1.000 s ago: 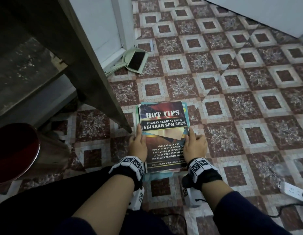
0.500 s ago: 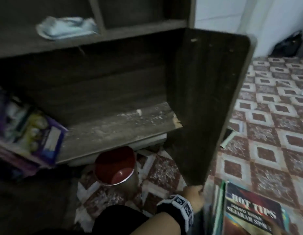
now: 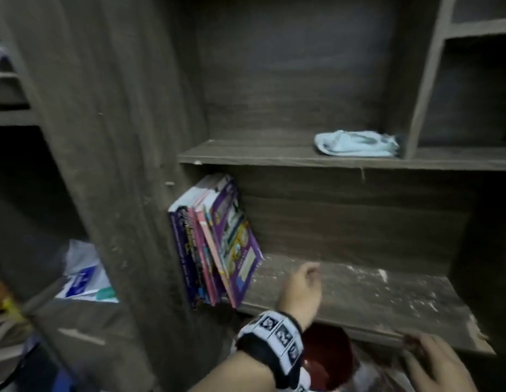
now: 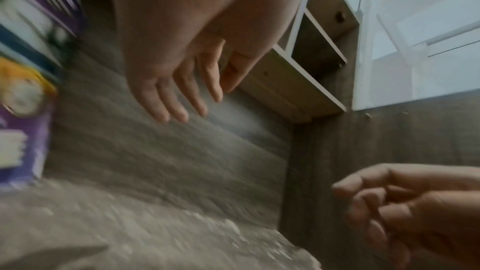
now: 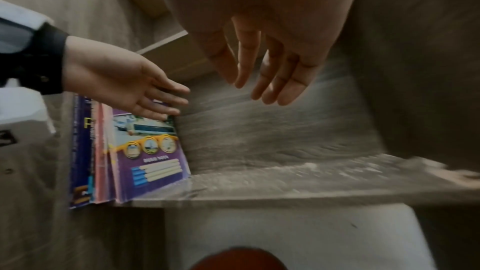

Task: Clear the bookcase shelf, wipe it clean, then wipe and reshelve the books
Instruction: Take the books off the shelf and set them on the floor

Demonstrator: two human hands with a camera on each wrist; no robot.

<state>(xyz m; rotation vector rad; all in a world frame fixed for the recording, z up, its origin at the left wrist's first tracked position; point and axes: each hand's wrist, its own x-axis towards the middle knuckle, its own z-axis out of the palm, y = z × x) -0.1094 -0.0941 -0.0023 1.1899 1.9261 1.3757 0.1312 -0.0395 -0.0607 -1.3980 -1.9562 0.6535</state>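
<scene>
Half a second ago our left hand (image 3: 301, 290) lay beside the floor stack; now we have it up over the dusty lower shelf (image 3: 373, 295), fingers (image 5: 166, 98) spread and relaxed, holding nothing, tips just beside the purple cover of the leaning books (image 3: 217, 244) at the shelf's left end. Our right hand (image 3: 435, 363) hovers at the shelf's front edge, its fingers (image 5: 275, 73) loosely extended and empty. We see a pale cloth (image 3: 356, 143) lying on the shelf above, and a red bin (image 3: 328, 360) beneath.
</scene>
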